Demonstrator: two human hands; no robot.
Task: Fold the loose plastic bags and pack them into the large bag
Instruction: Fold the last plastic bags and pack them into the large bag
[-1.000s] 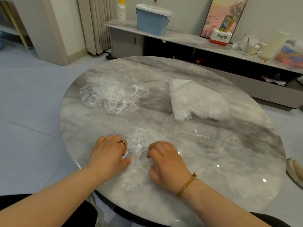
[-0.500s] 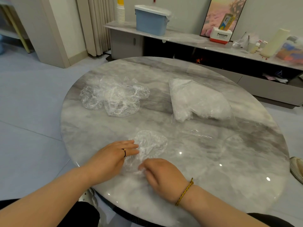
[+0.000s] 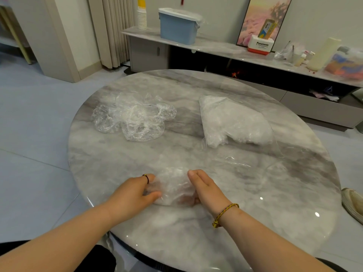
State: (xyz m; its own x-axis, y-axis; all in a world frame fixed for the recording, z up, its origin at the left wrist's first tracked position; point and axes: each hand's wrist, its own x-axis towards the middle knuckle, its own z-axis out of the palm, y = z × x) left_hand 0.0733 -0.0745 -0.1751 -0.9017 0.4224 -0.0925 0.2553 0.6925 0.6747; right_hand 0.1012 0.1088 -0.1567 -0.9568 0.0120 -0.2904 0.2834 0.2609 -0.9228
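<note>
A small clear plastic bag (image 3: 173, 186), folded into a compact wad, lies on the round marble table (image 3: 255, 203) near its front edge. My left hand (image 3: 133, 193) grips its left side, thumb pressed on the plastic. My right hand (image 3: 206, 188) holds its right side, fingers straight, thumb tucked under the film. A heap of crumpled loose clear bags (image 3: 133, 116) sits at the table's back left. The large bag (image 3: 233, 120), stuffed with white folded plastic, lies at the back right with its clear open end (image 3: 235, 161) spread flat toward me.
Behind the table runs a low marble shelf (image 3: 216, 48) carrying a blue lidded bin (image 3: 177, 26), stacked paper cups (image 3: 141, 15), a Panasonic box (image 3: 260, 45) and bottles. A shoe (image 3: 353, 203) lies on the floor at the right. Grey tiled floor (image 3: 29, 134) surrounds the table.
The flat bag in front of me has been folded into a small wad. Both hands have closed in on its two sides, and the right hand turned edge-on.
</note>
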